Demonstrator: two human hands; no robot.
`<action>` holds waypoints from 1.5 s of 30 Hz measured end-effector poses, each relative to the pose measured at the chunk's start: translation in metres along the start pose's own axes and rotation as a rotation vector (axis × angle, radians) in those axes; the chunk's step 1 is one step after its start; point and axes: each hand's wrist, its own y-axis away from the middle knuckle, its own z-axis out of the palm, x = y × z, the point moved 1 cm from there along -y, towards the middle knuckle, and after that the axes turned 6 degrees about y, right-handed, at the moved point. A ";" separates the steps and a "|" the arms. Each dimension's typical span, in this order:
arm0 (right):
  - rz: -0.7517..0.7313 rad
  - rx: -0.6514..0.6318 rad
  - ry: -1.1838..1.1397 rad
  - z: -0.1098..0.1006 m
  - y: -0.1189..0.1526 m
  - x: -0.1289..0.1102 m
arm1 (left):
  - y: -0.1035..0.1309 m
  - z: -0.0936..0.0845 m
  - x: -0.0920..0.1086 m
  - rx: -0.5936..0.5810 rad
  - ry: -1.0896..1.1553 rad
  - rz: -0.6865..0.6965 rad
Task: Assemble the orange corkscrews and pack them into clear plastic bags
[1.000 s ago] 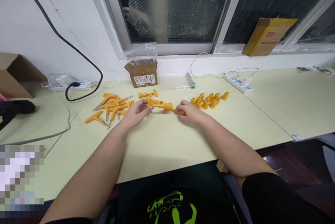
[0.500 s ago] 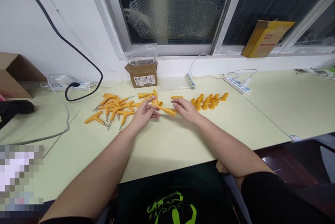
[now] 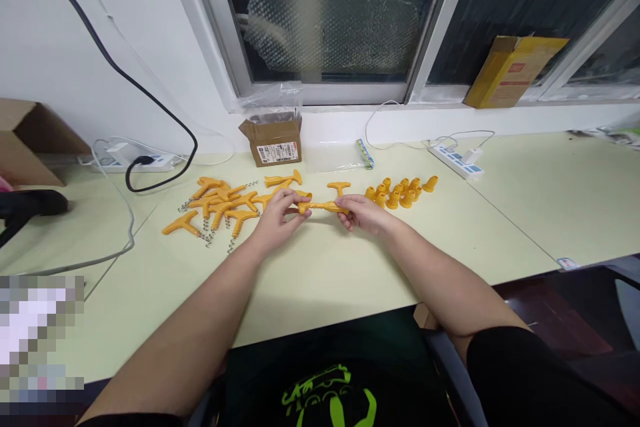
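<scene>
Between my two hands, just above the table, lies a yellow corkscrew (image 3: 325, 206), held roughly level. My left hand (image 3: 281, 219) is closed on its T-handle end. The fingers of my right hand (image 3: 361, 212) grip the yellow sleeve at its other end. To the left is a pile of yellow corkscrews (image 3: 220, 204) with bare metal spirals. Behind my hands rest a sleeved corkscrew (image 3: 283, 178) and another T-handle (image 3: 339, 186), its lower part hidden by my right hand. Several yellow sleeves (image 3: 393, 198) stand upright at the right.
A small open cardboard box (image 3: 274, 144) stands by the wall, with a clear plastic bag (image 3: 333, 157) to its right. Power strips sit at the left (image 3: 137, 162) and right (image 3: 456, 160). A black cable (image 3: 150, 97) hangs down the wall at left.
My right hand has taken hold of the sleeve end of the corkscrew, which has turned from slanting to nearly level. The T-handle behind my right hand shows more fully.
</scene>
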 end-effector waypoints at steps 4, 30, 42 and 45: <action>-0.135 0.023 0.118 0.001 0.002 -0.001 | -0.002 -0.003 0.000 -0.023 -0.015 0.036; -0.806 0.285 0.907 -0.006 0.013 -0.009 | -0.007 -0.012 -0.007 -0.120 0.974 -0.711; -0.944 0.309 1.022 -0.004 0.010 -0.007 | -0.009 -0.006 -0.004 0.194 0.928 -0.648; -0.877 0.458 1.044 -0.008 0.012 -0.010 | -0.012 -0.020 -0.004 0.349 0.938 -0.576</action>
